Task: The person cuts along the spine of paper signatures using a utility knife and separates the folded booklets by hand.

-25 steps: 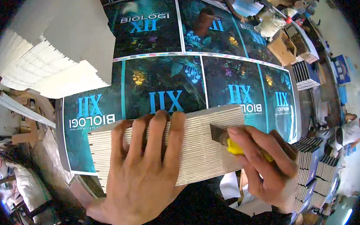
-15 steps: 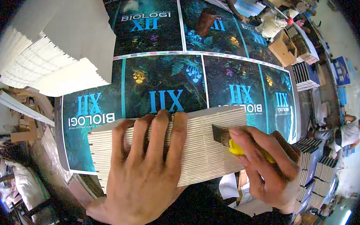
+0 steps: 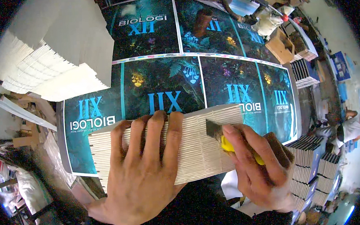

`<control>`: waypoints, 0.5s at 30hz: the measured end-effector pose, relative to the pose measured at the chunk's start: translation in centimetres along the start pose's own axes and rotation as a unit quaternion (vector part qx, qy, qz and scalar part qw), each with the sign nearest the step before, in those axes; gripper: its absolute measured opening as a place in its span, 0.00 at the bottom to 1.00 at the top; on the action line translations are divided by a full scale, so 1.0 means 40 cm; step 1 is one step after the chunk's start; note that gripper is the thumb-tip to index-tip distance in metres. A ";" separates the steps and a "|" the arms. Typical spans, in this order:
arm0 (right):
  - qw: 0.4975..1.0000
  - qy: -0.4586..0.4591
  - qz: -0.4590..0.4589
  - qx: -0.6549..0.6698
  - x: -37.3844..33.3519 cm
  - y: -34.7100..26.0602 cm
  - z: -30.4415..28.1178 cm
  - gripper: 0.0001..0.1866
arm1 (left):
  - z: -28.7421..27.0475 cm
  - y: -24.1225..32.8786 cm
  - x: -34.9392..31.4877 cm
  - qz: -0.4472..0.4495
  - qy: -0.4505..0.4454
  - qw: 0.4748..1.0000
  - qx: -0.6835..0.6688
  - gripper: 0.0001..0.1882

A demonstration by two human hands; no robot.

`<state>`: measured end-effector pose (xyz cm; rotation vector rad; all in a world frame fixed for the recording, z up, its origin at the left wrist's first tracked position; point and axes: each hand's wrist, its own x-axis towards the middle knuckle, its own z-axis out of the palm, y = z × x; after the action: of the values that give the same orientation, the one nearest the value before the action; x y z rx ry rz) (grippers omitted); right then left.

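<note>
A stack of unbound book blocks [image 3: 197, 152], cream-coloured with ridged spines facing me, sits tilted close to my body. My left hand [image 3: 144, 168] grips it, four fingers spread over the spines and bent at the far edge; the thumb is mostly hidden. In my right hand [image 3: 261, 161] is a yellow utility knife [image 3: 228, 145], pinched near its head. Its broad grey blade lies against the spines, right of my left fingers. Beneath the stack are large printed cover sheets [image 3: 161, 82], dark teal with blue lettering and glowing mushrooms.
A tall pile of pale paper blocks [image 3: 61, 66] stands at the far left. A brown cylindrical object [image 3: 204, 23] rests on the sheets. An open wooden box [image 3: 280, 46] stands at the far right. Stacks of bound books [image 3: 306, 154] are at right, and another person [image 3: 351, 126] is beyond them.
My right hand and the knife have shifted slightly left across the spines. My left hand keeps its hold on the stack. The view has shifted a little.
</note>
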<state>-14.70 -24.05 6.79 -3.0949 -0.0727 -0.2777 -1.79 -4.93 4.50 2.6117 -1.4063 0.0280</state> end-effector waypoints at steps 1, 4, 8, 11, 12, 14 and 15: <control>0.999 0.025 0.030 -0.003 0.003 -0.001 0.004 0.22 | 0.000 -0.002 -0.003 0.003 -0.001 1.000 0.007 0.47; 0.979 0.171 0.110 -0.015 0.012 0.025 0.013 0.19 | 0.004 -0.005 -0.012 -0.003 -0.007 1.000 -0.008 0.49; 0.971 0.214 0.101 0.022 -0.007 0.002 -0.002 0.19 | 0.006 -0.020 -0.025 -0.024 -0.039 0.999 -0.009 0.55; 0.979 0.130 0.064 0.140 -0.023 -0.036 -0.004 0.20 | -0.039 -0.047 -0.032 -0.061 0.008 0.998 0.011 0.57; 0.981 0.085 0.048 0.165 -0.025 -0.044 -0.008 0.21 | -0.030 -0.064 -0.047 -0.060 0.000 0.998 0.007 0.56; 0.988 -0.016 0.028 0.151 -0.036 -0.070 -0.024 0.24 | -0.015 -0.081 -0.062 -0.062 -0.013 0.998 0.001 0.56; 0.988 -0.019 0.024 0.153 -0.034 -0.068 -0.015 0.24 | -0.015 -0.084 -0.066 -0.057 -0.004 0.998 -0.014 0.56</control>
<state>-16.26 -21.43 7.22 -2.7921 -0.0367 -0.1847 -0.43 -0.84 4.34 2.6678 -1.2477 -0.0157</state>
